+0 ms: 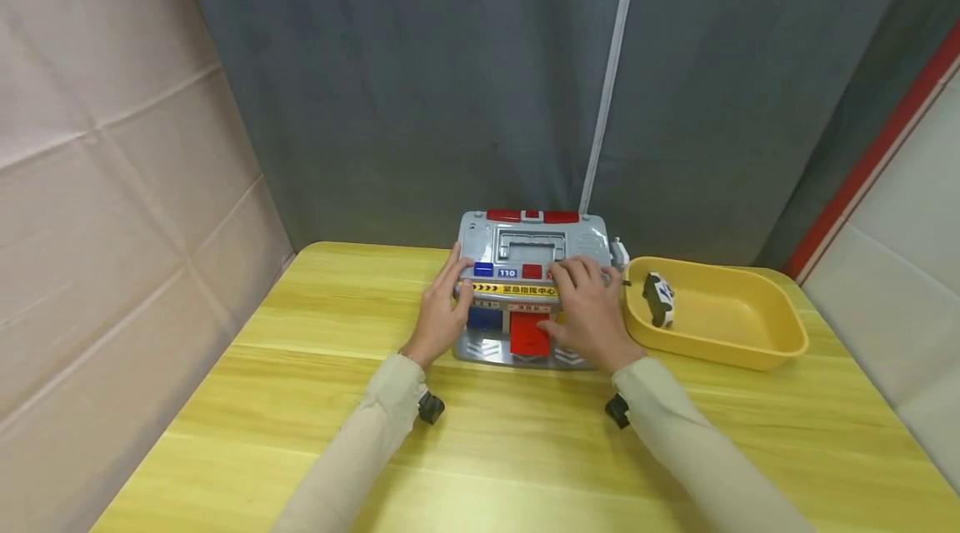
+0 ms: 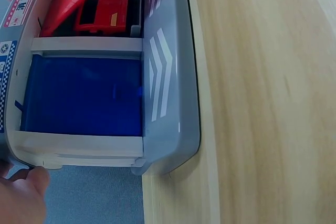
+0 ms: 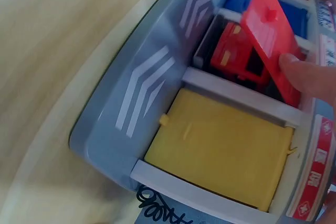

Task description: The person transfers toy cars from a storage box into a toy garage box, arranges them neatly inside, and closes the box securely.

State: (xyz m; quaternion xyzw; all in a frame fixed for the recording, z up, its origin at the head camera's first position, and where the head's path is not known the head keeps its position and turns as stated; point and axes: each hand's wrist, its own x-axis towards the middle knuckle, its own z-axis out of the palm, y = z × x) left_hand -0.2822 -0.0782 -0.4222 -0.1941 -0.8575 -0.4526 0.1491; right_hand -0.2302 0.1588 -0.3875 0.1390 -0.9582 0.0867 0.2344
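A grey toy rescue station (image 1: pixel 480 246) with a red-trimmed roof stands on the table. At its left edge, my left hand (image 1: pixel 442 312) holds the roof between thumb and fingers. Over the roof's front right spreads my right hand (image 1: pixel 596 312), its thumb touching the red door (image 3: pixel 268 30). That door tilts outward from the middle bay, and a red toy vehicle (image 3: pixel 231 56) is partly visible behind it. On the left, the blue door (image 2: pixel 84 95) is closed; on the right, so is the yellow door (image 3: pixel 220 153).
To the station's right, a yellow tray (image 1: pixel 742 354) holds a white and black toy car (image 1: pixel 660 300). A black coiled cord (image 3: pixel 155 203) lies beside the station. Behind the wooden table (image 1: pixel 322 333) hangs a grey curtain (image 1: pixel 420 100).
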